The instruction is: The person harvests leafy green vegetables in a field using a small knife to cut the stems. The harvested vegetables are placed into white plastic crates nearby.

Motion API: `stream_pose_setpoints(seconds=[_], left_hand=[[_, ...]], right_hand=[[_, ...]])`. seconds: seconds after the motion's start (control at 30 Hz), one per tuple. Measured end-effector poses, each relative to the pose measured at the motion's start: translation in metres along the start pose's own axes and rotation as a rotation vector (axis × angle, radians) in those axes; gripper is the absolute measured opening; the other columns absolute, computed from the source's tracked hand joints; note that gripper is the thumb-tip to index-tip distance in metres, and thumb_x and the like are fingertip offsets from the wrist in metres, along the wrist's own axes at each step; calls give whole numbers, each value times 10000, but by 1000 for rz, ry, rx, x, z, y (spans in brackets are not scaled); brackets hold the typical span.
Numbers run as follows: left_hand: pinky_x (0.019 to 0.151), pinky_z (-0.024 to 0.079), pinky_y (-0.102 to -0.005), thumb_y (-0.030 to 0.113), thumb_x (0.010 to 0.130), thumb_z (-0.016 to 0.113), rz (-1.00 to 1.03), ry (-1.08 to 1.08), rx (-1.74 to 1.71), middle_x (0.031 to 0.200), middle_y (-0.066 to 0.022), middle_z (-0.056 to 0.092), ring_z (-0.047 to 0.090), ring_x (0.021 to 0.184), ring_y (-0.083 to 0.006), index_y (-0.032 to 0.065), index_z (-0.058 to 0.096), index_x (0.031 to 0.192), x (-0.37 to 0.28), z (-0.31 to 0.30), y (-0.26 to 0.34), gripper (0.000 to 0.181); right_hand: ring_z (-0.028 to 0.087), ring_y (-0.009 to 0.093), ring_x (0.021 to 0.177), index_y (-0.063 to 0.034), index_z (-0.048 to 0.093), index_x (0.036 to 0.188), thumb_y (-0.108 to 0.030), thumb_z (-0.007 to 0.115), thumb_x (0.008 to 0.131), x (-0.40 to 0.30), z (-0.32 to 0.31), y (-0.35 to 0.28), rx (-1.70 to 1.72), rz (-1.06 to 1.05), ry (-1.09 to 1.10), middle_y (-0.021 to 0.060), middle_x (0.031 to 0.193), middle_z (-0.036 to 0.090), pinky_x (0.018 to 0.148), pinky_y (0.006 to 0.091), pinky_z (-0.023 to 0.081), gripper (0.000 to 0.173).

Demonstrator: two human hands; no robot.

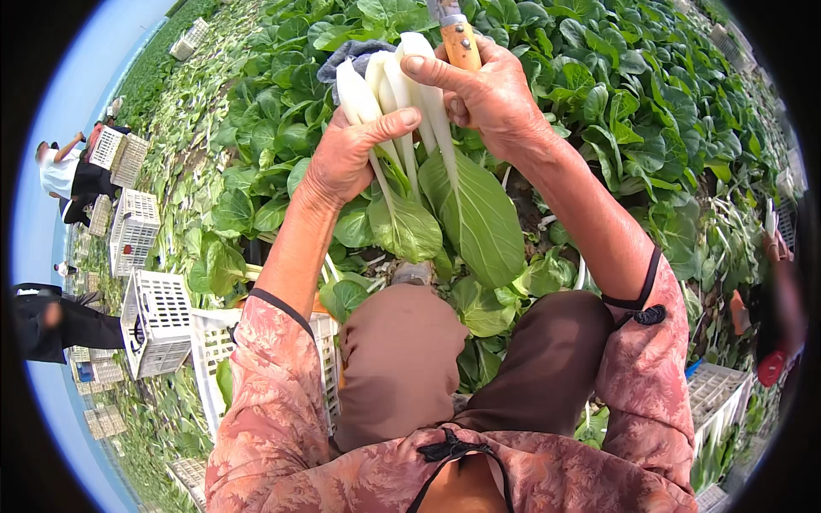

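Observation:
My left hand (351, 149) is closed around several white-stemmed leafy greens (404, 96), which look like bok choy; their green leaves hang down towards my knees. My right hand (490, 90) holds a wooden-handled knife (460, 43) against its palm, with most of the blade beyond the top of the view. The thumb of this hand rests on the white stem at the right of the bunch. Behind the stems, a dark grey-blue cloth (353, 56) shows beside my left hand; what it is attached to is hidden.
Dense standing greens (616, 102) grow ahead and to the right. A white plastic crate (208, 359) stands by my left knee, with more crates (160, 327) farther left. Another crate (715, 391) is at the right. People (61, 173) are at the far left; a partly seen person is at the right edge.

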State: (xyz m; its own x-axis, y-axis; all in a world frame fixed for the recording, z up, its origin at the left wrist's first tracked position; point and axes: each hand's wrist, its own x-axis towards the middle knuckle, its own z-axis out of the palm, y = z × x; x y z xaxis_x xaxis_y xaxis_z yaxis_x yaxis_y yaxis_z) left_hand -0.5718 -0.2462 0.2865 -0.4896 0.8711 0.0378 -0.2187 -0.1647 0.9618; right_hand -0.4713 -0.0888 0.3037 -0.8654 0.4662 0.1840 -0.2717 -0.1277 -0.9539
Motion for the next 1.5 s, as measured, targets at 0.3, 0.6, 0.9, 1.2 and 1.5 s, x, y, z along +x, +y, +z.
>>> stream_pose_setpoints(seconds=[0.3, 0.6, 0.9, 1.2, 1.5], left_hand=[[909, 541, -407, 177, 880, 693, 64, -18, -71, 1148, -96, 645, 647, 1017, -210, 4, 543, 1281, -67, -72, 71, 461], [870, 549, -364, 171, 894, 686, 140, 139, -26, 1072, -96, 677, 672, 938, -198, -11, 585, 1209, -119, -106, 90, 378], [954, 525, -366, 169, 918, 634, 175, 286, 332, 1248, -155, 623, 631, 1114, -246, -10, 489, 1337, -214, -151, 116, 479], [848, 487, -293, 128, 876, 689, 6, 932, 1304, 1027, -34, 649, 600, 924, -129, 22, 570, 1233, -406, -101, 162, 391], [927, 418, -578, 187, 787, 683, -721, 1218, 1504, 1150, -171, 630, 590, 1094, -357, 51, 512, 1241, -377, -110, 2, 504]], right_hand=[[455, 57, 448, -88, 597, 831, -207, 779, 810, 22, 100, -19, -8, -78, -185, -25, 606, 524, 403, 229, 352, 218], [472, 60, 500, -58, 628, 888, -209, 766, 822, 21, 175, -11, -47, -214, -269, -18, 663, 569, 443, 234, 369, 215], [361, 26, 434, -60, 669, 1025, -341, 754, 858, -26, 137, -18, -403, -174, -224, -67, 553, 439, 408, 200, 277, 338], [362, 25, 445, -41, 651, 1040, -267, 708, 901, -83, 2, 15, -505, 180, 10, -41, 616, 514, 398, 206, 256, 271], [408, 33, 486, -35, 633, 1073, -254, 692, 908, -84, -11, 26, -475, 231, -23, -1, 788, 634, 421, 204, 314, 280]])
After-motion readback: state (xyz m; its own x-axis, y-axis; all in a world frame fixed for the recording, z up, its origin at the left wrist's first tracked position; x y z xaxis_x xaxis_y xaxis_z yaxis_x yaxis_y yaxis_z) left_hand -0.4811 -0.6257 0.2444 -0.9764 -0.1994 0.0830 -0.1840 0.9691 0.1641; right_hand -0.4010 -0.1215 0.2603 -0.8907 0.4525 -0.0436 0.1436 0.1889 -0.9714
